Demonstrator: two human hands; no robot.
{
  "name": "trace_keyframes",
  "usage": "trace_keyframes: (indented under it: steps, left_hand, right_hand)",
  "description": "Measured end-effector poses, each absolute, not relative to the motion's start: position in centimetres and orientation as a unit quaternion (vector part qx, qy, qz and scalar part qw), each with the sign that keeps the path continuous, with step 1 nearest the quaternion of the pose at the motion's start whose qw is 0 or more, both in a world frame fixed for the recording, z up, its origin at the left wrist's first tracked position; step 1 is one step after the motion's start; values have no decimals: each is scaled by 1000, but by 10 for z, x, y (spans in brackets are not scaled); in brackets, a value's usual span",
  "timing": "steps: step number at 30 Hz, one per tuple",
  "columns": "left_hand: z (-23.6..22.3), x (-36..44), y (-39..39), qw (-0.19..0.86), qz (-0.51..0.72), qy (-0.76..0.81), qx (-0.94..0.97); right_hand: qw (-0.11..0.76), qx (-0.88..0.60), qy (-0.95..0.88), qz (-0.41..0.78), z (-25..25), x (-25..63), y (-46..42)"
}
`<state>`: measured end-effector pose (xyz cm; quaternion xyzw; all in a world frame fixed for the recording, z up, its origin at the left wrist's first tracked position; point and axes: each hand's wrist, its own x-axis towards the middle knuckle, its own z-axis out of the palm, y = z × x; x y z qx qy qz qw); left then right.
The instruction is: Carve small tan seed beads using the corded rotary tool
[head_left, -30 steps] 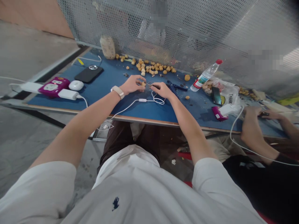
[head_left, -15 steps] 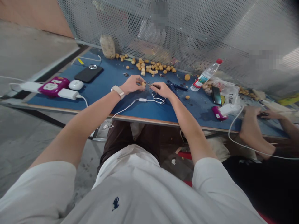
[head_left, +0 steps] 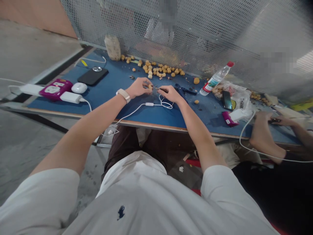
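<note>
Blue workbench [head_left: 137,111], centre: left hand [head_left: 138,88], fingers pinching small tan bead [head_left: 150,86]; right hand [head_left: 171,94], fingers pinching thin dark tool [head_left: 161,89] just beside the bead; blue-handled pliers [head_left: 185,90] right of the hands.

Small tan lumps [head_left: 158,70], perhaps nuts, line the back of the blue tabletop [head_left: 105,106], a black phone [head_left: 93,76] left of them, a clear plastic bottle [head_left: 215,80] right.

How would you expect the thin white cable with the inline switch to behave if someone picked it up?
Probably floppy: the thin white cable lies in loose curves and a small coil. The inline switch looks small, so it likely adds little weight.
</note>
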<state>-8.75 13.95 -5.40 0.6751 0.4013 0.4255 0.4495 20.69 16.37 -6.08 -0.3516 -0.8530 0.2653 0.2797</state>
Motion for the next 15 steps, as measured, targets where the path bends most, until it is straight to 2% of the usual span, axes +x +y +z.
trace_keyframes:
  steps: [15]
  left_hand:
    - [-56,-89,142,455,412,398,682]
  right_hand:
    - [281,-347,-855,264,-57,205,160]
